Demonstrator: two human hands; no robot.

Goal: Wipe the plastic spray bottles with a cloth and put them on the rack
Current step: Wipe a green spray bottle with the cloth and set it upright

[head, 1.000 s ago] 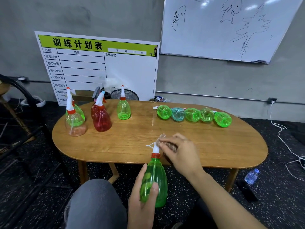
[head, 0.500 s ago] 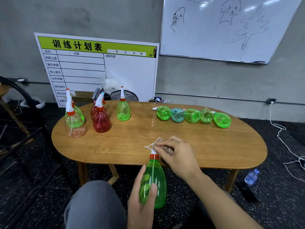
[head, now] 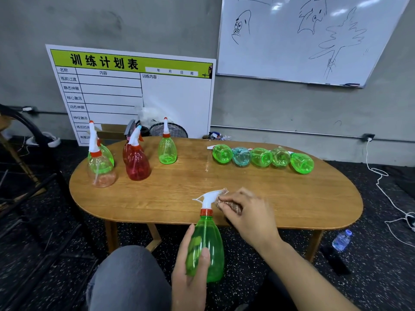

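Left hand (head: 190, 263) grips the belly of the green spray bottle (head: 205, 245), upright, in front of the near table (head: 280, 205) edge. Right hand (head: 249, 212), fingers curled, pinches a brownish cloth (head: 226, 203) against the bottle's white trigger head (head: 207, 197). Beyond the right hand, a row of bottles lying down (head: 261, 157): four green, one blue. Beyond the left hand, upright bottles (head: 137, 160), red, green and clear. No readable labels on the bottles. Green-headed board (head: 134, 90) behind reads 训练计划表. Whiteboard (head: 303, 37) has doodles only.
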